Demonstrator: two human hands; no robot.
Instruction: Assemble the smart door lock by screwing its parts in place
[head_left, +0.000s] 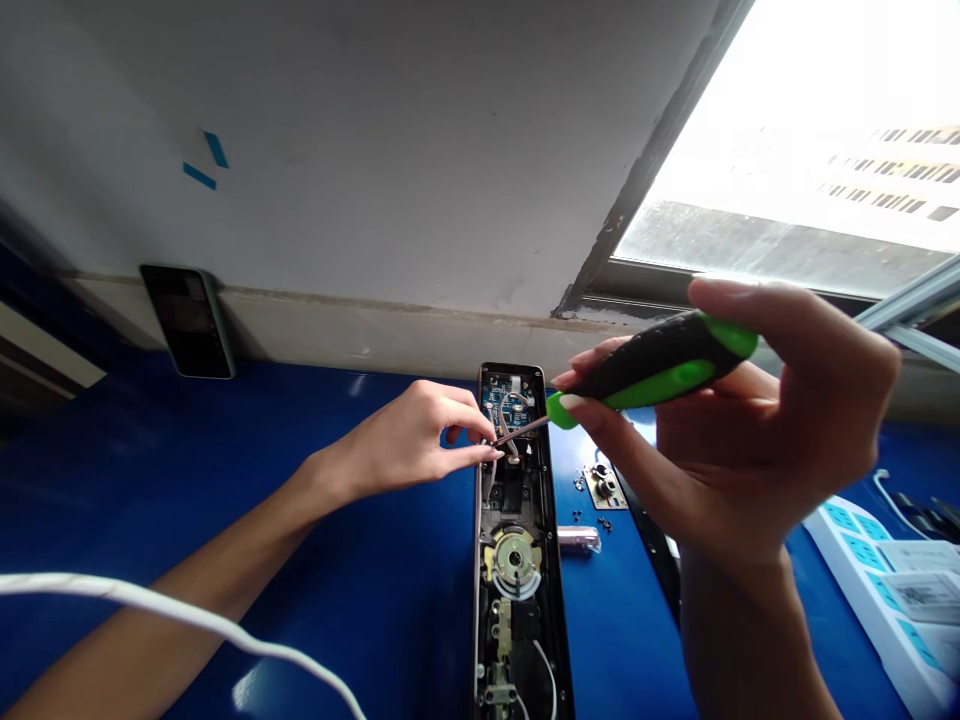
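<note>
My right hand [757, 430] grips a screwdriver [652, 365] with a black and green handle, its shaft slanting down to the left. Thumb and fingertips of my left hand [420, 435] are pinched together at the screwdriver's tip; what they hold there is too small to make out. Both meet over a long, narrow dark housing [555, 600] that looks like the open back of an electronic door lock. Inside it are a blue circuit board [510, 403], thin wires, a round metal part [516, 557] and metal mechanism pieces [501, 690].
Right of the housing lie a small board [604, 487], several loose screws [604, 524] and a shiny pinkish cylinder [579, 541]. A white power strip [877, 590] stands at the right. A phone [189, 322] leans on the wall. A white cable [187, 618] crosses the lower left.
</note>
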